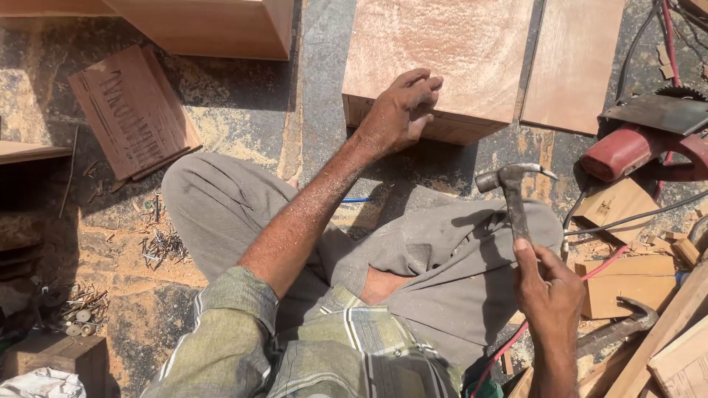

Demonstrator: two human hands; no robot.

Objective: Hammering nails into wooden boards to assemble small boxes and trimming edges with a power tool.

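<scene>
Left hand [398, 110] lay flat, fingers spread, on near edge of square plywood box [442, 63], far centre. Right hand [547, 284] gripped steel claw hammer [510, 193], head raised, near right.

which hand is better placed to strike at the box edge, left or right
Right, most likely. The right hand already grips the claw hammer by its handle, head raised toward the wooden box. The left hand lies flat over the box's near edge, steadying it, and holds no tool.
</scene>
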